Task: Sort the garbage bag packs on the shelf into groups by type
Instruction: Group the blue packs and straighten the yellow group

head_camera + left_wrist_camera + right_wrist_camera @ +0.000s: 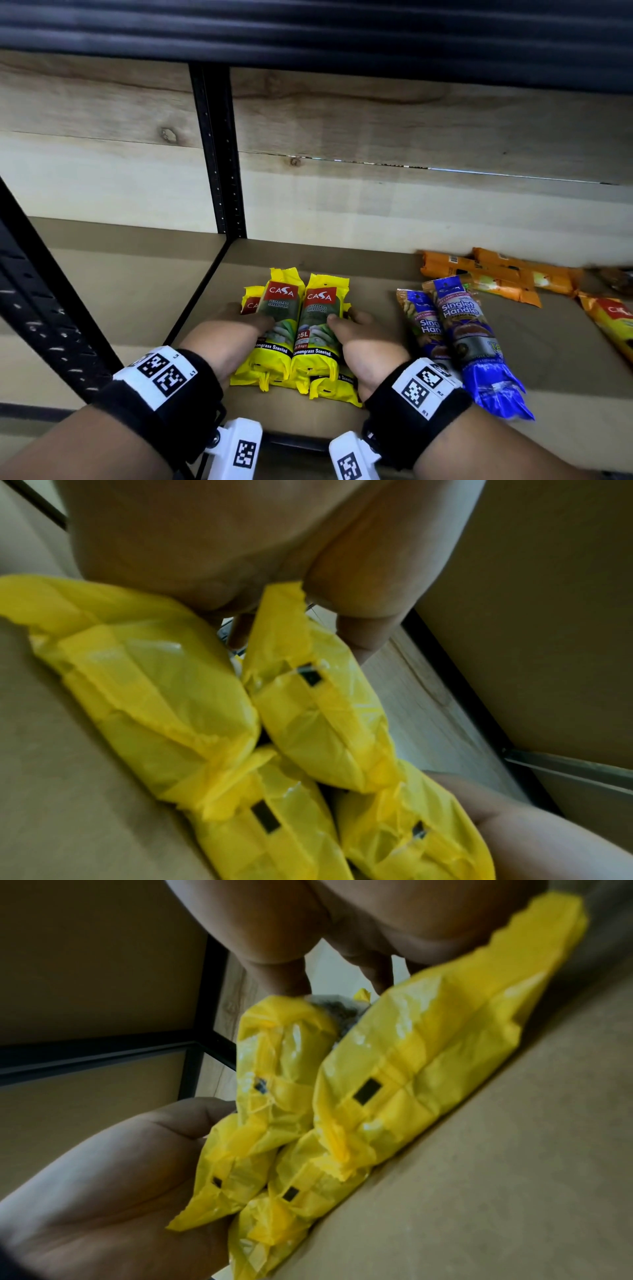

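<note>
Yellow Casa packs [294, 329] stacked near the shelf [342, 260] front, long axes running near-to-far. Left hand [233, 329] and right hand [363, 337] cup the stack's two flanks, fingers curled round it. Blue Singlet Handle packs [459, 329] lie just right.

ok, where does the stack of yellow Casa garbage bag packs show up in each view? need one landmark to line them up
Head: yellow Casa packs lower centre on the shelf board, left hand and right hand flanking them.
Left wrist: yellow Casa packs fill the centre, bottom ends toward the camera.
Right wrist: yellow Casa packs centre, running to upper right.
Shared landmark: black shelf upright behind the packs.
</note>
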